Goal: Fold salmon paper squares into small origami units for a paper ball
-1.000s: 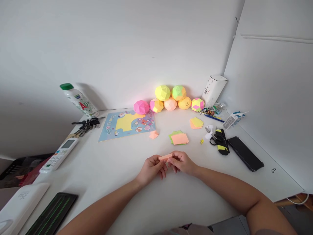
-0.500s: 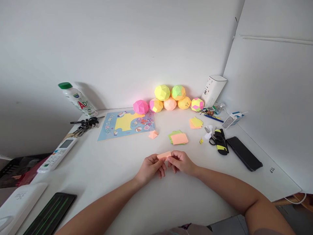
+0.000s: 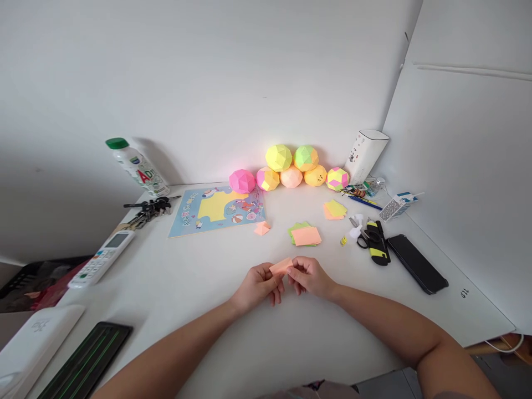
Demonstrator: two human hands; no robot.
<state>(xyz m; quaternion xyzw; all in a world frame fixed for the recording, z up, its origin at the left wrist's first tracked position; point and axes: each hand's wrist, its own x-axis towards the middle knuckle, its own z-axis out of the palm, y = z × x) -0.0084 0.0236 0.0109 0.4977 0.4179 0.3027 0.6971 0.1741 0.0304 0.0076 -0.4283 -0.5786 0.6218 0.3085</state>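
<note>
A narrow folded piece of peach paper (image 3: 281, 266) is held between both hands above the front of the white table. My left hand (image 3: 258, 284) pinches its left end, thumb on the near side. At the right end, my right hand (image 3: 311, 277) grips it between thumb and fingers. Just beyond the hands lies a small stack of green and peach paper sheets (image 3: 306, 236). A small folded peach paper piece (image 3: 262, 228) rests left of that stack. Yellow and peach sheets (image 3: 334, 209) lie farther back.
Several faceted paper balls (image 3: 291, 177) are piled against the wall. A puzzle board (image 3: 183, 224), keys, a bottle (image 3: 139, 169) and a remote (image 3: 102, 259) are on the left. Scissors (image 3: 363, 242), a yellow-black cutter (image 3: 378, 256) and a black phone (image 3: 418, 264) lie right.
The peach paper is tilted more, its right end higher, and my left thumb has slid down off its face. The whole view has shifted slightly.
</note>
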